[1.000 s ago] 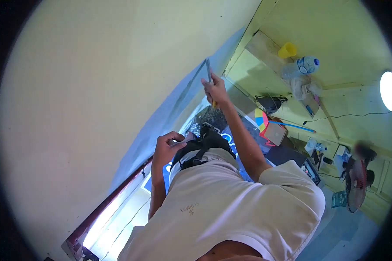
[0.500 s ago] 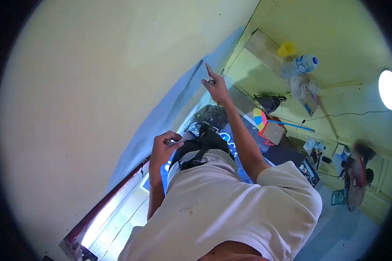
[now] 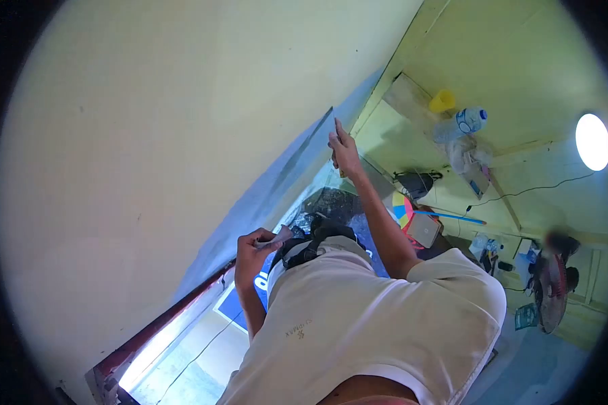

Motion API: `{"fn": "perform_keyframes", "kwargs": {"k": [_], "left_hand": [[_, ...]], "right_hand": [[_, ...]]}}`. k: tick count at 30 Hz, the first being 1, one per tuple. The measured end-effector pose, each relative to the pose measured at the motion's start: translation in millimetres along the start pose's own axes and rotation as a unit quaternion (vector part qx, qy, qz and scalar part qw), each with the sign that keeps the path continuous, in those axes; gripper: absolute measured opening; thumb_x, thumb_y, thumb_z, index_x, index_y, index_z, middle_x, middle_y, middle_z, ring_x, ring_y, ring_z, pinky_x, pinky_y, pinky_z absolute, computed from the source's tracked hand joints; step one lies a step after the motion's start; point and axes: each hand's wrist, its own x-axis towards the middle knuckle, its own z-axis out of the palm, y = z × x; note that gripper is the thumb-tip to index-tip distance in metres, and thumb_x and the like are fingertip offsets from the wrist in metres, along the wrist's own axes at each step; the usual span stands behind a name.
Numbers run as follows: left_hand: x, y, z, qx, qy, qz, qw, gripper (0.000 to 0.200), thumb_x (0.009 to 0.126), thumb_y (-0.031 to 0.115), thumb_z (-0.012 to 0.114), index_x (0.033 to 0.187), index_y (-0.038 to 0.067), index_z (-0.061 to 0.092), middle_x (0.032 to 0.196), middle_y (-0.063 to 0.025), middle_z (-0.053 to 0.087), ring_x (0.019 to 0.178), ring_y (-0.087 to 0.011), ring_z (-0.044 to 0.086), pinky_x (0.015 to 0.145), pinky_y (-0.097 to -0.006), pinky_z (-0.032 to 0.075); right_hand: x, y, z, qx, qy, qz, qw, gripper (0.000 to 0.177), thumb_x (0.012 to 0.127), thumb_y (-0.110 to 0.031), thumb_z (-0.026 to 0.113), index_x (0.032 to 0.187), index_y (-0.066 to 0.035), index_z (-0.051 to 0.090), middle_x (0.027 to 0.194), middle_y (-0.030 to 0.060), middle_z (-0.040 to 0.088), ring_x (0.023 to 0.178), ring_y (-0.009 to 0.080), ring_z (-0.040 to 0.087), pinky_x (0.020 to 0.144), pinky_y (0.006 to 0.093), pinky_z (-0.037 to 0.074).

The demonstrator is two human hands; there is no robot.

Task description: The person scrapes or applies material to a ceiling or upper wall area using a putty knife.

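At the lower centre, my left hand [image 3: 250, 251] is closed on a thin grey flat piece [image 3: 275, 237], held between thumb and fingers near my waist. My right hand [image 3: 344, 152] is raised beside the wall [image 3: 182, 121], its index finger stretched along the surface and its other fingers curled. A small yellowish bit shows under that palm; what it belongs to is hidden. A dark narrow streak [image 3: 304, 145] runs down the bluish band on the wall from near the fingertip.
On a shelf [image 3: 412, 101] at upper right stand a yellow cup [image 3: 442, 101] and a plastic bottle [image 3: 471, 120]. Below hang a dark bag [image 3: 417, 182] and a blue stick [image 3: 452, 217]. A fan [image 3: 552, 290] stands at far right. A bright lamp [image 3: 593, 142] glows on the right.
The view has shifted slightly. My right hand has turned, so that its fingers lie closer together. My left hand still holds the grey piece, which now shows more of its flat side.
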Motion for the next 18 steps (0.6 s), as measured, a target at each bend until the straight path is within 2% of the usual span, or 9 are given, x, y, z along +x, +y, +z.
{"fn": "perform_keyframes", "kwargs": {"k": [3,7,10,11,14,15,18], "left_hand": [[2,-5,-2,0.024,-0.005,0.01,1.0,0.015,0.076,-0.001,0.083,0.089,-0.003,0.075,0.079,-0.0062,0.074,0.074,-0.0099,0.065,0.07,-0.0266,0.05],[15,0,-1,0.034,-0.028,0.008,0.999,0.018,0.075,0.002,0.084,0.091,-0.002,0.076,0.078,-0.009,0.075,0.073,-0.0109,0.066,0.069,-0.0281,0.05],[24,10,2,0.081,-0.036,0.039,0.995,0.022,0.073,0.005,0.087,0.092,-0.002,0.077,0.077,-0.0092,0.074,0.071,-0.0113,0.066,0.069,-0.0289,0.051],[28,12,3,0.107,-0.028,0.026,0.994,0.028,0.07,0.01,0.091,0.092,-0.003,0.077,0.075,-0.0095,0.074,0.07,-0.0117,0.065,0.07,-0.0306,0.051],[40,-3,8,0.147,0.035,0.005,0.989,0.034,0.068,0.014,0.094,0.091,-0.003,0.076,0.073,-0.01,0.073,0.068,-0.0115,0.063,0.068,-0.0311,0.052],[43,8,9,0.1,0.012,0.012,0.995,0.034,0.067,0.016,0.093,0.09,-0.003,0.076,0.074,-0.0086,0.072,0.066,-0.0108,0.063,0.064,-0.031,0.052],[47,29,17,0.018,0.007,-0.007,1.0,0.028,0.07,0.014,0.09,0.086,-0.003,0.075,0.075,-0.0055,0.072,0.065,-0.0095,0.063,0.062,-0.0296,0.052]], "right_hand": [[-10,16,9,-0.027,-0.037,0.004,0.999,0.07,0.106,-0.023,0.053,0.165,-0.015,0.016,0.07,0.0029,0.05,0.049,0.0108,0.046,0.042,0.0307,0.044],[-39,29,19,-0.068,-0.04,-0.03,0.996,0.068,0.106,-0.021,0.051,0.165,-0.021,0.017,0.073,0.0045,0.051,0.046,0.0109,0.047,0.04,0.03,0.044],[-61,12,31,0.002,-0.038,0.015,0.999,0.068,0.106,-0.022,0.052,0.165,-0.022,0.017,0.068,0.0021,0.049,0.044,0.0098,0.046,0.04,0.0298,0.045],[-64,12,32,0.028,-0.02,0.015,0.999,0.067,0.105,-0.024,0.054,0.164,-0.02,0.022,0.067,0.0005,0.05,0.044,0.0081,0.044,0.038,0.0289,0.042],[-55,28,21,0.033,-0.023,0.035,0.999,0.064,0.105,-0.025,0.055,0.162,-0.017,0.028,0.069,-0.0003,0.05,0.047,0.007,0.043,0.041,0.0282,0.039],[-46,42,19,0.011,0.009,0.006,1.0,0.062,0.104,-0.024,0.055,0.161,-0.015,0.032,0.07,-0.0014,0.048,0.053,0.0062,0.04,0.047,0.0273,0.037],[-50,24,4,0.037,0.03,-0.007,0.999,0.06,0.104,-0.021,0.054,0.16,-0.012,0.035,0.074,0.0002,0.052,0.044,0.0059,0.044,0.038,0.026,0.038]]}}
